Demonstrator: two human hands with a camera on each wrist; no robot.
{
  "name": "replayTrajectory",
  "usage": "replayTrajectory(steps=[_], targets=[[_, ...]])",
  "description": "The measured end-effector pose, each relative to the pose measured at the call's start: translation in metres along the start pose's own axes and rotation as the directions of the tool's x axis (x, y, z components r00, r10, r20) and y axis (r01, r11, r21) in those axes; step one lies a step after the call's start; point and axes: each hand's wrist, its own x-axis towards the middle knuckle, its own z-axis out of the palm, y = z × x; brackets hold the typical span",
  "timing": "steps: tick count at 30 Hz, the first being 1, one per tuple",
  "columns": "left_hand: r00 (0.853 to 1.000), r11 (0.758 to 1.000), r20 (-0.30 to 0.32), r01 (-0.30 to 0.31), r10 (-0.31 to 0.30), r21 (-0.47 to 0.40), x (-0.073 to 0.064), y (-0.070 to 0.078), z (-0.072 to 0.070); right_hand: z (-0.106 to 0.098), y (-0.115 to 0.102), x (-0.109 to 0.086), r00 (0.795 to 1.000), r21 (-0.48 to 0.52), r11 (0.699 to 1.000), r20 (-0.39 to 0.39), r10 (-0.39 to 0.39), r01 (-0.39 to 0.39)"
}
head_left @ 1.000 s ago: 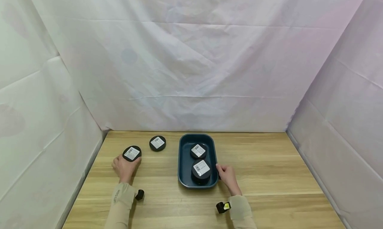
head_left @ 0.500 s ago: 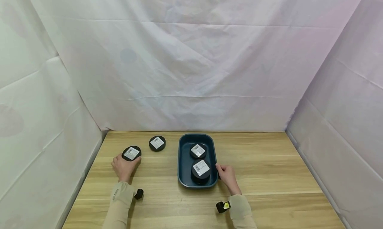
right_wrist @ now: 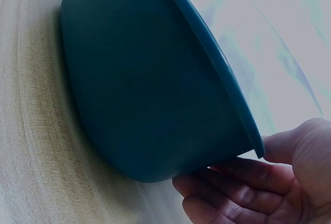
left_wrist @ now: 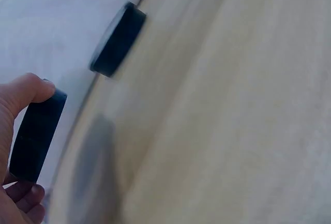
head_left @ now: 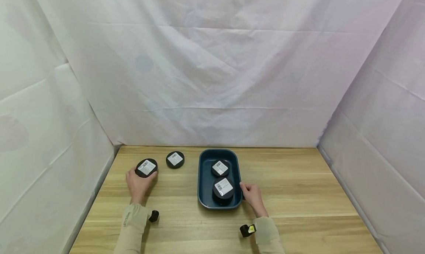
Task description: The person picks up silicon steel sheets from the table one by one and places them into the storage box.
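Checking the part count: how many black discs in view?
4 visible: held disc in left hand, loose disc on table, far disc and near disc in tray; more may hide under the near disc.

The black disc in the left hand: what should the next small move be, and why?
Probably carry the held disc rightward toward the blue tray: the left hand grips it by its edge, it appears raised above the table, similar labelled discs already lie in the tray, and the right hand holds the tray's edge.
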Motion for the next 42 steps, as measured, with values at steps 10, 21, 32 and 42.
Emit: replayTrajectory(steps=[10, 21, 32, 42], targets=[[0.996, 0.995, 0.008, -0.086, 0.087, -0.041, 0.002, 0.036, -0.012, 0.000, 0.002, -0.001, 1.000, -0.016, 1.000, 0.001, 0.007, -0.007], [0.981, 0.979, 0.045, -0.185, 0.190, -0.088, -0.002, 0.093, -0.025, -0.001, 0.003, 0.001, 1.000, -0.001, 1.000, -0.005, 0.022, -0.022], [0.962, 0.965, 0.112, -0.236, 0.249, -0.115, -0.010, 0.143, -0.030, -0.001, 0.003, 0.001, 1.000, 0.009, 1.000, 0.011, 0.018, -0.018], [0.957, 0.967, 0.150, -0.236, 0.249, -0.101, -0.011, 0.157, -0.028, 0.000, 0.004, 0.001, 0.999, 0.009, 1.000, 0.017, 0.030, -0.030]])
